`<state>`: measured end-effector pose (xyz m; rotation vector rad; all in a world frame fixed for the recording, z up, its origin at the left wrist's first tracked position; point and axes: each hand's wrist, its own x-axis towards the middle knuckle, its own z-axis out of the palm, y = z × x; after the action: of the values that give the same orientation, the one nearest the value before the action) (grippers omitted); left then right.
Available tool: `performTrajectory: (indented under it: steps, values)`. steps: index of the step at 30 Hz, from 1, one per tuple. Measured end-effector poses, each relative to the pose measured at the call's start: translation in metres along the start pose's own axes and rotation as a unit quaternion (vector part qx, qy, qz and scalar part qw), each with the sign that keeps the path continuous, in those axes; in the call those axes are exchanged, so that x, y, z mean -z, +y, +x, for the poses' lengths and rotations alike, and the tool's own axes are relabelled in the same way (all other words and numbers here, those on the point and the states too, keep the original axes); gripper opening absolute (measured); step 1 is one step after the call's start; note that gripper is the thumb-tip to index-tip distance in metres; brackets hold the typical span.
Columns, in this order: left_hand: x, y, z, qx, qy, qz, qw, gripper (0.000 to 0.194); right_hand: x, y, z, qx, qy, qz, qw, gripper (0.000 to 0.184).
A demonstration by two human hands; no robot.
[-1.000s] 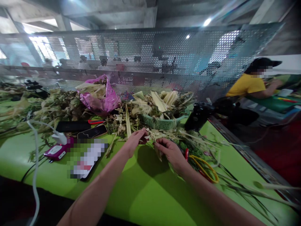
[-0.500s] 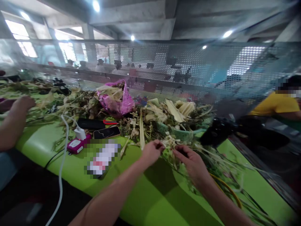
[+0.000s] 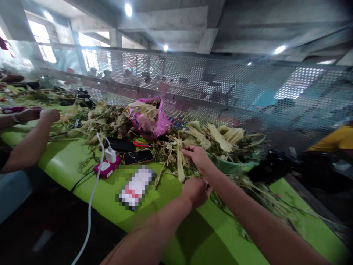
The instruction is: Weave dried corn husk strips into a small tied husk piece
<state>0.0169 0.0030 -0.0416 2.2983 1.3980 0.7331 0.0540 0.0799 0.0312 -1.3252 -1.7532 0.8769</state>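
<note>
My right hand reaches leftward over the heap, thumb and fingers pinched on a pale dried plant sprig. Just below its fingertips lies a long pale dried leaf. My left hand is closed lower down, close to the right forearm; its fingers curl away from view, so what they hold is hidden. Behind my right wrist, a green basket is heaped with dried leaves and husks. Thin dry stalks spread across the green table on the right.
A pink plastic bag of dried leaves stands behind. On the left are a phone, a blurred-out phone-like item, red-handled scissors and a magenta power block with white cable. Another person's hands work far left.
My right hand has moved left and away from me, onto the heap by the pale leaf. My left hand has drawn back and closed. The view has turned slightly left.
</note>
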Motion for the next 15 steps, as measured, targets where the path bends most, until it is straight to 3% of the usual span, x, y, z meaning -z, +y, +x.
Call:
performTrajectory:
  steps: [4,7,11,15]
  values:
    - [0.001,0.000,0.000,-0.021,0.001,0.005,1.000,0.027,-0.016,0.005,0.022,0.017,0.015,-0.050,0.998,0.029]
    - [0.004,0.001,0.001,-0.032,0.003,0.001,0.999,0.027,-0.008,0.006,0.015,0.049,0.021,-0.103,0.993,0.022]
    - [0.006,0.003,0.001,-0.038,0.003,-0.003,0.999,0.026,0.028,-0.002,-0.006,0.098,0.051,-0.174,0.979,0.022]
    - [0.005,0.004,0.000,-0.025,0.004,-0.010,1.000,0.024,0.081,-0.010,-0.007,0.144,0.144,-0.300,0.932,0.025]
